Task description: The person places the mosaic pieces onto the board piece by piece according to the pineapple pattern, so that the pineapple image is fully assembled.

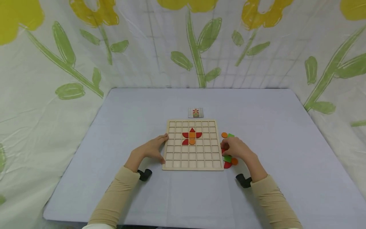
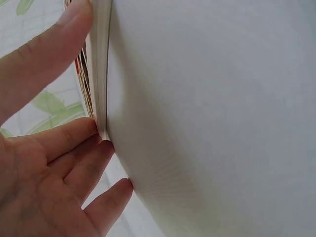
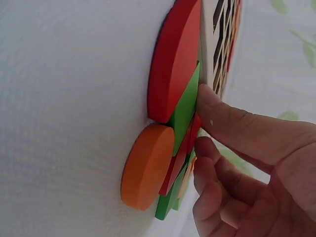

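Grid board (image 1: 193, 157): I see the left hand (image 1: 152, 148) spread wide, touching its left edge, gripping nothing. Right hand (image 1: 236, 147) half-curled over loose pieces (image 1: 227, 159) beside its right edge; can't tell if one's pinched. Board's flat on the table (image 1: 183, 194). Clumsy fingertips could scatter the overlapping pile; uneven pushing could skew the board.

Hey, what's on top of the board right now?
A red triangle, an orange square, an orange disc and three rounded red pieces. The parts of the board directly beneath them are covered, so I can't see those.
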### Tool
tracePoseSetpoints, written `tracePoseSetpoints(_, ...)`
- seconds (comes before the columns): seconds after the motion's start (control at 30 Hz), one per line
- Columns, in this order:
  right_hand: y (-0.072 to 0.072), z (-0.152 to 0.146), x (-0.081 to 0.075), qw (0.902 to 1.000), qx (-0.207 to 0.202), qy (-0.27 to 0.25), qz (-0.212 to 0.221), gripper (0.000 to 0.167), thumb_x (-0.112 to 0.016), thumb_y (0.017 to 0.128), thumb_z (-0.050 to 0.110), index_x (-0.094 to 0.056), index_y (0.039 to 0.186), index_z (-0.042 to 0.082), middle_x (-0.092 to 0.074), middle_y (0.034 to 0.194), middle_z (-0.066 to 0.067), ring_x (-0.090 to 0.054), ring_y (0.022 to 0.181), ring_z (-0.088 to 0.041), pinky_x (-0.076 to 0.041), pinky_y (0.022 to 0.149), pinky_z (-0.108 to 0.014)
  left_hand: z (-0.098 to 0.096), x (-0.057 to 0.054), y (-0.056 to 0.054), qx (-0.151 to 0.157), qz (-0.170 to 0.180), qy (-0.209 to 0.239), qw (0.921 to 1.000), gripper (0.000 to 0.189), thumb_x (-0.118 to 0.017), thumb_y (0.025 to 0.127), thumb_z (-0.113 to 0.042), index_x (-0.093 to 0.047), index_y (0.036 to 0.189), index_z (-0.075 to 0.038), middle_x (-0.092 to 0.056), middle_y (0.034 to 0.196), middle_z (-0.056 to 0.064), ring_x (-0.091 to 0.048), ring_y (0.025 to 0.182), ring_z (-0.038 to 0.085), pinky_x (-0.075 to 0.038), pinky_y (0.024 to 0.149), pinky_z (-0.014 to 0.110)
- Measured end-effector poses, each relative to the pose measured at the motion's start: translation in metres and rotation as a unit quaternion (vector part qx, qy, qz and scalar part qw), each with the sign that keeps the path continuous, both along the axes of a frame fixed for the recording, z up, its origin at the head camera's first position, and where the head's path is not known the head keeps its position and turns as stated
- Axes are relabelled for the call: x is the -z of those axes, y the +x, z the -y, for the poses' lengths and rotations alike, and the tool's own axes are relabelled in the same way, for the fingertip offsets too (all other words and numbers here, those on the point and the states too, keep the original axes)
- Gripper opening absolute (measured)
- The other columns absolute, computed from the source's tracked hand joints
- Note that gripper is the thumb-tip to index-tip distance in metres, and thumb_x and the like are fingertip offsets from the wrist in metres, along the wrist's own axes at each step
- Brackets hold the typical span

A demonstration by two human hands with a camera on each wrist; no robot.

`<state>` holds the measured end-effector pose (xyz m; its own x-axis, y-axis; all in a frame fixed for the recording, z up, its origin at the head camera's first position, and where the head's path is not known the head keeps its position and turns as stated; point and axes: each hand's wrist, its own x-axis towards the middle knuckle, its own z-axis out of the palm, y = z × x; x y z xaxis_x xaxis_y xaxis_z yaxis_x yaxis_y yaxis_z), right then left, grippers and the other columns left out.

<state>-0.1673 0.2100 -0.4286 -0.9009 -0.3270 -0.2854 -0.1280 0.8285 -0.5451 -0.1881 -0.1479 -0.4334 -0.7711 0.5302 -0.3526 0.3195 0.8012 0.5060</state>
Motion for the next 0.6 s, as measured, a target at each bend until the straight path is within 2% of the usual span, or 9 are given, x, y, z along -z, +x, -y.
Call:
tracePoseSetpoints(0.13, 0.001, 0.0, 0.0, 0.9999, -0.005, -0.002, -0.01, 0.018, -0.079, 0.078, 0.001, -0.064, 0.087, 0.006, -0.061, 0.084, -0.003, -0.053, 0.079, -0.02, -0.049, 0.071, -0.035, -0.001, 0.001, 0.0, 0.0, 0.0, 0.0, 1.0, 0.102, -0.086, 0.069, -0.017, -0.027, 0.149, 0.008, -0.018, 0.159, 0.021, -0.019, 0.144, 0.038, -0.025, 0.114, 0.05)
tracePoseSetpoints(0.3, 0.001, -0.001, -0.003, 0.9992, -0.011, -0.032, -0.023, 0.02, -0.078, 0.077, -0.002, -0.061, 0.08, 0.007, -0.059, 0.078, -0.002, -0.052, 0.077, -0.02, -0.047, 0.066, -0.031, -0.001, 0.0, -0.001, -0.002, 0.001, 0.001, 1.0, 0.103, -0.086, 0.069, -0.017, -0.027, 0.149, 0.007, -0.018, 0.159, 0.021, -0.019, 0.145, 0.038, -0.024, 0.114, 0.05)
tracePoseSetpoints(0.5, -0.006, 0.0, -0.01, 0.9969, 0.02, -0.074, -0.019, 0.009, -0.073, 0.082, -0.003, -0.066, 0.088, -0.001, -0.063, 0.094, -0.012, -0.064, 0.088, -0.03, -0.054, 0.071, -0.036, 0.0, 0.001, -0.002, -0.003, 0.004, 0.002, 1.0, 0.103, -0.086, 0.069, -0.017, -0.026, 0.149, 0.007, -0.018, 0.159, 0.02, -0.018, 0.145, 0.037, -0.024, 0.115, 0.049)
tracePoseSetpoints(0.6, -0.009, 0.002, -0.012, 0.9955, 0.016, -0.092, -0.021, 0.004, -0.069, 0.086, -0.001, -0.066, 0.087, -0.001, -0.063, 0.103, -0.017, -0.064, 0.093, -0.033, -0.056, 0.074, -0.038, 0.0, 0.001, -0.002, -0.003, 0.005, 0.004, 1.0, 0.103, -0.086, 0.069, -0.017, -0.026, 0.15, 0.007, -0.018, 0.159, 0.02, -0.018, 0.145, 0.037, -0.024, 0.115, 0.05)
